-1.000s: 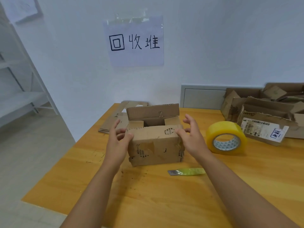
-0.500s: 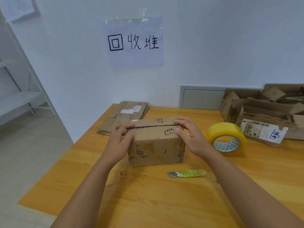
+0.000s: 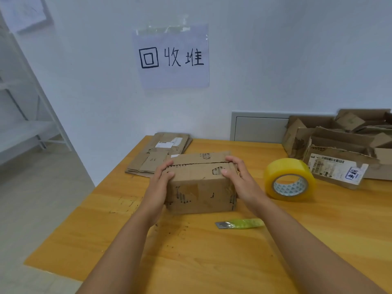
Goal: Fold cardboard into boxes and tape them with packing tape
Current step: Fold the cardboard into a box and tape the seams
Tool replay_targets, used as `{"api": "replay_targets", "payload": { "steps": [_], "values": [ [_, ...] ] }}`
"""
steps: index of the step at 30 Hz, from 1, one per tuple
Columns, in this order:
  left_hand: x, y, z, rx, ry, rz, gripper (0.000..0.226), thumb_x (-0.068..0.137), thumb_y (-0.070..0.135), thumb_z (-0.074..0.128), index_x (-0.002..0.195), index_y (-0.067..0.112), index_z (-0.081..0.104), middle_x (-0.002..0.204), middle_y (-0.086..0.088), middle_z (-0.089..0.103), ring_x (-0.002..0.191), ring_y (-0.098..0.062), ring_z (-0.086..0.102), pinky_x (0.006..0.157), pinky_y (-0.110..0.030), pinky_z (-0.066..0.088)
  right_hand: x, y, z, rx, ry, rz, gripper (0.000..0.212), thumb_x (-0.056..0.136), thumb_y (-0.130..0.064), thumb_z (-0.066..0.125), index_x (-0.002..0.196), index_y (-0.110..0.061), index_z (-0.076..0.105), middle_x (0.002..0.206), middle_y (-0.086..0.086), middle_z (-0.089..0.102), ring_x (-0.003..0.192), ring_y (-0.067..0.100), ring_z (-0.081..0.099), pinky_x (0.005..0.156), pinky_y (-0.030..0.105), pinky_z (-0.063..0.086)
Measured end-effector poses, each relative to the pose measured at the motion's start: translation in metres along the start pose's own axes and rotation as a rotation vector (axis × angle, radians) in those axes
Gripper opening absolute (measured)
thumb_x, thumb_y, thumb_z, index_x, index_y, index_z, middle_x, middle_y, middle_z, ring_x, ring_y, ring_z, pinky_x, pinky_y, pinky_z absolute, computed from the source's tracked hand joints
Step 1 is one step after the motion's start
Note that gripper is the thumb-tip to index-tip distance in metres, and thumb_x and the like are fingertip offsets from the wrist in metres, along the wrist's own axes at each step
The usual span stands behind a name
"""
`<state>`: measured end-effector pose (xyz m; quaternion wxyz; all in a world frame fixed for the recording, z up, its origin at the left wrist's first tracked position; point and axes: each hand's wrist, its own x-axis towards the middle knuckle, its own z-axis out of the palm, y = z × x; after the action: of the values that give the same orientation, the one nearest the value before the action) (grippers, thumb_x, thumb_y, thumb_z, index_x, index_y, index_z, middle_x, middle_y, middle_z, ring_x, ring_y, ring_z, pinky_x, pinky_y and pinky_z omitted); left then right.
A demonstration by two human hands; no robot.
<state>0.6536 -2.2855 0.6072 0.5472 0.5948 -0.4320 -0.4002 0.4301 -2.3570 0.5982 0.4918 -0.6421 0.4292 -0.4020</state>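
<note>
A small worn cardboard box (image 3: 200,187) stands on the wooden table (image 3: 212,262), its two top flaps folded down and meeting in a ragged seam. My left hand (image 3: 160,181) grips the box's left top edge, fingers curled over the flap. On the right end my right hand (image 3: 239,179) holds the box, with fingers over the top and the thumb on the front face. A roll of yellow packing tape (image 3: 289,179) stands on edge to the right of the box, untouched.
A green-handled utility knife (image 3: 240,223) lies in front of the box. Flattened cardboard (image 3: 161,153) is stacked at the table's back left. Several torn boxes (image 3: 343,145) pile up at the back right. The table's left edge drops to the floor.
The box's rear flap, upright a second ago, has been folded down. Both hands moved from the front flap onto the closed top and now clamp its two ends.
</note>
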Motion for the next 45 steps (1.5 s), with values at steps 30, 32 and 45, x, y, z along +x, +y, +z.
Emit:
{"api": "replay_targets", "payload": {
  "steps": [30, 32, 45],
  "values": [
    [0.021, -0.036, 0.020, 0.925, 0.115, 0.351, 0.041, 0.107, 0.033, 0.031, 0.144, 0.025, 0.049, 0.160, 0.005, 0.028, 0.148, -0.015, 0.019, 0.120, -0.034, 0.016, -0.006, 0.028, -0.016, -0.929, -0.024, -0.115, 0.062, 0.102, -0.057, 0.020, 0.157, -0.028, 0.023, 0.165, -0.013, 0.008, 0.151, 0.010, 0.009, 0.121, 0.037, 0.022],
    [0.022, -0.031, 0.023, 1.019, 0.092, 0.472, 0.045, 0.108, 0.034, 0.025, 0.144, 0.022, 0.049, 0.159, 0.004, 0.033, 0.150, -0.015, 0.018, 0.120, -0.030, 0.007, -0.006, 0.027, -0.017, -0.953, -0.031, -0.122, 0.059, 0.101, -0.058, 0.019, 0.155, -0.036, 0.023, 0.165, -0.013, 0.009, 0.151, 0.011, 0.012, 0.119, 0.038, 0.026],
    [0.010, -0.035, 0.056, 1.395, -0.059, 0.483, 0.097, 0.092, 0.067, -0.013, 0.153, 0.007, 0.033, 0.160, -0.018, 0.029, 0.151, -0.029, 0.019, 0.123, -0.034, -0.006, -0.008, 0.022, -0.019, -1.108, -0.141, -0.148, 0.067, 0.100, -0.060, 0.020, 0.159, -0.027, 0.012, 0.165, -0.014, 0.003, 0.151, 0.006, -0.006, 0.122, 0.036, 0.010]
  ]
}}
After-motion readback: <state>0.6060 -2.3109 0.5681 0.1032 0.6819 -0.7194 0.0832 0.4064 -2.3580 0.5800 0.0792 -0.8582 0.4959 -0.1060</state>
